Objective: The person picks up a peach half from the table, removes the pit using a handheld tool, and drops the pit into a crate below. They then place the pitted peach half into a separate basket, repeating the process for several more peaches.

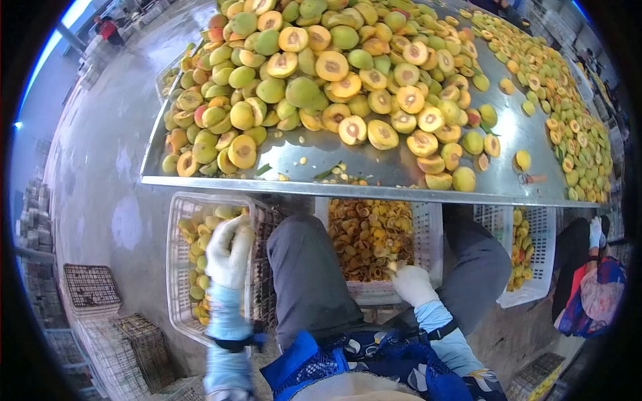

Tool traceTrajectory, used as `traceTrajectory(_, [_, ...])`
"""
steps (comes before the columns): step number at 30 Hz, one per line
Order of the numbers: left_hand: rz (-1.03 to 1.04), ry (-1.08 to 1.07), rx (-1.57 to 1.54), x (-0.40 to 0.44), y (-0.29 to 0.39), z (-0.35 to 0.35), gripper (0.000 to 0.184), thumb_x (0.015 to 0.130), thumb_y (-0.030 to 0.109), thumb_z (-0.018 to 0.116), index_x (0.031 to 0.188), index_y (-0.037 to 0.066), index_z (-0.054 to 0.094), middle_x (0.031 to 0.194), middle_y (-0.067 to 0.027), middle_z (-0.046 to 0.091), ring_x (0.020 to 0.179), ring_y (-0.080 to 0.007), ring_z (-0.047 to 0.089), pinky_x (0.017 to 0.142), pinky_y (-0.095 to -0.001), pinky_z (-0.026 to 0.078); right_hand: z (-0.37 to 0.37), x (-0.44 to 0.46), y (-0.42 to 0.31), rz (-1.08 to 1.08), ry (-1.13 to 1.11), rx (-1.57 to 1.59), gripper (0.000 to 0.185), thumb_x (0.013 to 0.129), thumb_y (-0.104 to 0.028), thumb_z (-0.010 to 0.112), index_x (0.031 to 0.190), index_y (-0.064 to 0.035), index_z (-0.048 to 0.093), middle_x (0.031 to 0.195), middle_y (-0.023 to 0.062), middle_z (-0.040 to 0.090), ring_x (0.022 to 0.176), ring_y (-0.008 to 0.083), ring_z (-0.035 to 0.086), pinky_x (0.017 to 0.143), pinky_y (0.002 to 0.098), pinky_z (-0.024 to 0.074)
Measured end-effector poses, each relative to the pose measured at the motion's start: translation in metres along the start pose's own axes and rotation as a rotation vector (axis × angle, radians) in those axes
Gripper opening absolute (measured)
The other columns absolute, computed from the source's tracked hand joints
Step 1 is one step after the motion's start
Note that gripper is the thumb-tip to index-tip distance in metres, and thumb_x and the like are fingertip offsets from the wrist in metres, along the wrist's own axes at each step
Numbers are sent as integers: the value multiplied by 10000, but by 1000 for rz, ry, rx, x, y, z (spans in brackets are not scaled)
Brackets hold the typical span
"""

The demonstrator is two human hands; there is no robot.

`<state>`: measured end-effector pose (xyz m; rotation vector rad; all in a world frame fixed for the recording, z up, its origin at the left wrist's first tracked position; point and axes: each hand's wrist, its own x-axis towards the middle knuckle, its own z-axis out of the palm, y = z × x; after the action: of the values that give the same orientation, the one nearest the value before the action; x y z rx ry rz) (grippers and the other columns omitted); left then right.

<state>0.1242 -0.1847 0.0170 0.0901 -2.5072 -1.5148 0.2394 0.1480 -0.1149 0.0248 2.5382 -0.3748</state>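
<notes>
My left hand [229, 250], in a white glove, is over the left crate [175, 294], which holds greenish-yellow peach halves [198, 248]. Its fingers are curled, and a bit of orange shows at the fingertips; what they hold is unclear. My right hand [413, 284], also gloved, is closed above the front of the middle crate [428, 234]. A small pale thing [393, 266] sticks out at its fingertips, too small to name. Brownish pits and scraps [368, 230] fill much of that crate, between my knees.
A metal table [287, 157] stands in front, heaped with whole and halved peaches [334, 67]. A small tool with a reddish handle [533, 179] lies near its right edge. Another crate [542, 267] of peach halves and a co-worker's gloved hand [595, 232] are on the right. Stacked crates [91, 287] stand left.
</notes>
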Motion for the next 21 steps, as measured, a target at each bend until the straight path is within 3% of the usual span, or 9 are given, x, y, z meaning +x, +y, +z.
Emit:
traceTrajectory(2, [268,-396,937,24,8,-53,379,710,287,732,998,50,668,1104,-183,596,996,-364,558,871,-448,455,4,7,-5,43,63,44,459,947,-411,390,971,14,561,763,221,652,720,367,656,616,469,507])
traceTrajectory(3, [397,-247,874,38,-10,-61,426,718,336,725,1001,27,651,1103,-178,589,1013,-372,540,864,-445,442,3,10,-9,100,112,90,436,943,-388,397,978,17,557,756,206,655,706,359,656,610,466,507])
traceTrajectory(5, [146,-3,730,76,26,-33,539,747,369,691,1130,-1,607,1150,-208,577,1086,-384,516,930,-458,414,-12,11,-25,80,177,127,432,937,-403,411,996,1,549,771,221,648,701,372,647,615,478,503])
traceTrajectory(7, [323,122,967,128,9,-1,542,724,382,704,1115,21,601,1135,-178,576,1087,-368,506,924,-454,400,-15,15,-28,62,411,378,364,926,-364,460,1027,-26,552,804,238,641,736,404,631,640,486,493])
traceTrajectory(13, [414,-160,1070,144,-5,74,374,721,298,702,989,76,565,1087,-134,575,1008,-332,543,857,-437,435,-40,-13,-41,5,401,748,285,896,-268,530,1075,-48,552,852,255,637,827,426,616,676,469,485])
traceTrajectory(15, [343,-72,641,129,9,74,381,731,263,693,1022,65,545,1001,-124,603,903,-316,601,779,-406,489,-26,-15,-36,-50,392,877,286,892,-289,548,1028,-37,565,834,247,638,794,416,623,658,480,482])
traceTrajectory(17, [291,-39,339,98,29,75,367,802,276,638,1070,50,531,924,-130,618,828,-301,634,694,-375,539,-28,-20,-33,-64,438,580,262,891,-271,565,986,-27,575,785,222,634,726,407,623,616,477,476])
traceTrajectory(19, [-183,-178,-823,65,35,79,427,901,392,532,1128,30,536,922,-136,624,851,-283,643,665,-370,562,-36,-18,-26,-23,415,522,226,900,-233,573,975,-20,576,735,190,631,659,389,617,573,462,469])
traceTrajectory(21, [-553,-305,-1273,33,47,91,565,950,503,400,1186,3,517,961,-158,630,835,-293,649,638,-377,572,-53,-23,-37,-106,828,630,182,907,-194,572,971,-23,579,722,184,621,648,378,612,547,431,467])
